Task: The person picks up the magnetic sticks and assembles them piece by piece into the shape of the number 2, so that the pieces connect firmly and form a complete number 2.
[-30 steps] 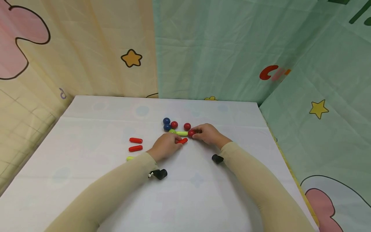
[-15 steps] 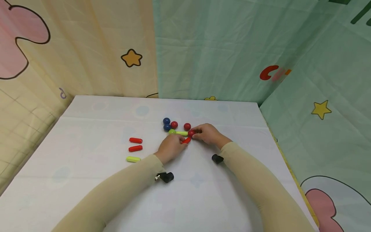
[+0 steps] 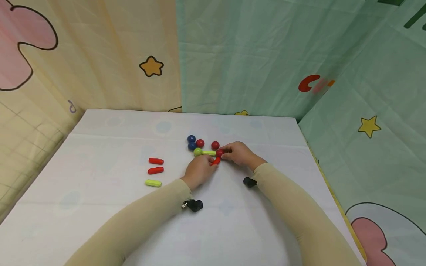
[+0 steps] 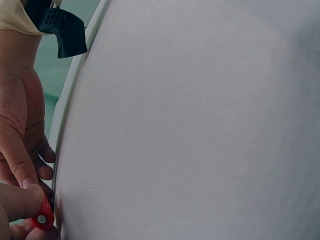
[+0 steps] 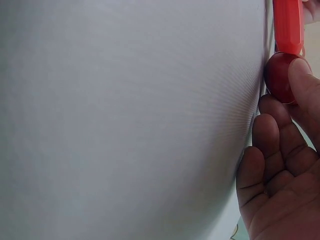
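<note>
My left hand [image 3: 199, 170] pinches a red rod [image 5: 288, 25] between thumb and finger. A small round silver spot shows on the rod's near end in the left wrist view. Between the thumb and fingers of my right hand [image 3: 242, 153] is a red ball [image 5: 280, 77]. The rod's far end meets this ball in the right wrist view. A yellow-green rod [image 3: 209, 153] lies between the held ball and a green ball [image 3: 198, 152], seeming to touch both. Fingers partly cover the red rod in the head view.
Two blue balls [image 3: 191, 142] and a red ball [image 3: 200, 143] cluster behind the green one. Another red ball [image 3: 215, 145] sits just behind the held ball. To the left lie two red rods [image 3: 155, 170] and a yellow-green rod [image 3: 153, 183] on the white-covered table [image 3: 100, 207].
My left hand has moved right with the red rod, bringing its end up to the held ball and uncovering the left yellow-green rod. My right hand has stayed in place.
</note>
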A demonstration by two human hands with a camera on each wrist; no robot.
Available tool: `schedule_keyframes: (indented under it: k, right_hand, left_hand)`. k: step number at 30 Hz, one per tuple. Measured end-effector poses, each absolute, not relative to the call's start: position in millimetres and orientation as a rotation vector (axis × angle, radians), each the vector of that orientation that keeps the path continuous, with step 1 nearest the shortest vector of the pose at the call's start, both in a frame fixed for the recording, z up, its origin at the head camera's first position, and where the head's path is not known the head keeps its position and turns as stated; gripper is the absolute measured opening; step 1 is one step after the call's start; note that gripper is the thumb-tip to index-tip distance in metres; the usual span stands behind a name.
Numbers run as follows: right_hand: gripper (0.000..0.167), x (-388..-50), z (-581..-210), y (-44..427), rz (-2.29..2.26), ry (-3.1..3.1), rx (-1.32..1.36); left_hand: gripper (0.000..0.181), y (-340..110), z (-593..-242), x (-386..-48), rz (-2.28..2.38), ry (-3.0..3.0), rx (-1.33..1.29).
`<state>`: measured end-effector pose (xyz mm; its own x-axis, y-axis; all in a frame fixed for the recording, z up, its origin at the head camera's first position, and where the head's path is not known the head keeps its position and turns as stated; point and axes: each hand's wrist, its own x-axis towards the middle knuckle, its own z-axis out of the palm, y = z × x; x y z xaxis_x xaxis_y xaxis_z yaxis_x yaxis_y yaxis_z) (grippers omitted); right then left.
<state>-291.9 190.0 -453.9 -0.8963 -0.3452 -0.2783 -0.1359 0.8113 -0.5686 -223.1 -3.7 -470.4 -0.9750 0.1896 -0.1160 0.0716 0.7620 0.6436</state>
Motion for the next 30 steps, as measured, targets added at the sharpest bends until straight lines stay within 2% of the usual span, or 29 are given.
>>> schedule_keyframes:
  k: [14, 30]
  right_hand:
    - [0.04, -292.5, -451.9, 190.4, -0.745, 2.648, -0.409]
    - [0.041, -295.8, -452.1, 188.0, -0.726, 2.649, -0.414]
  left_hand:
    - [0.025, -1.6, -470.1, -221.5, 1.033, 2.814, 0.141]
    - [0.038, 1.9, -468.5, -223.5, 1.074, 2.724, 0.112]
